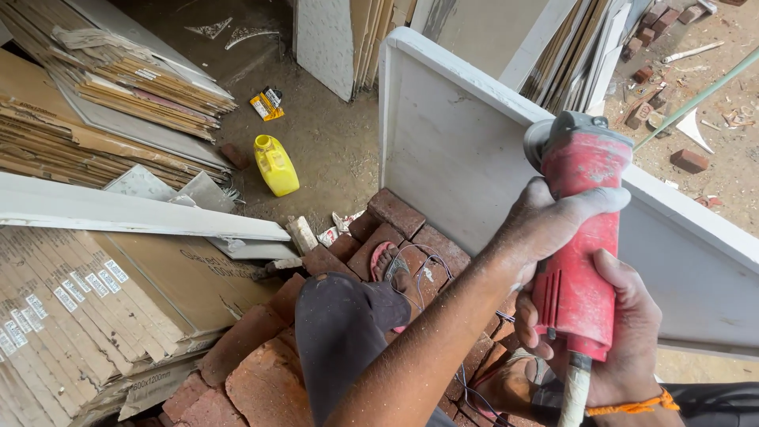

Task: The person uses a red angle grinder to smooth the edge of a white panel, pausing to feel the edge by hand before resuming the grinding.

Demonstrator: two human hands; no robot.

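A red angle grinder (583,170) is held with its head against the top edge of a large white tile slab (451,142) that stands tilted on edge. My left hand (545,225), dusty, wraps the grinder's upper body just below the head. My right hand (632,340), with an orange thread at the wrist, grips the rear of the body from behind. The grinder's pale cord (573,395) drops out of the bottom edge of the view. The disc is hidden behind the guard and the tile's edge.
My foot in a sandal (387,265) rests on a pile of red bricks (261,372) with thin wires (431,265) lying across them. A yellow jug (277,166) stands on the dirt floor. Boxed tile stacks (103,300) fill the left side, and more tiles lean at the back (340,39).
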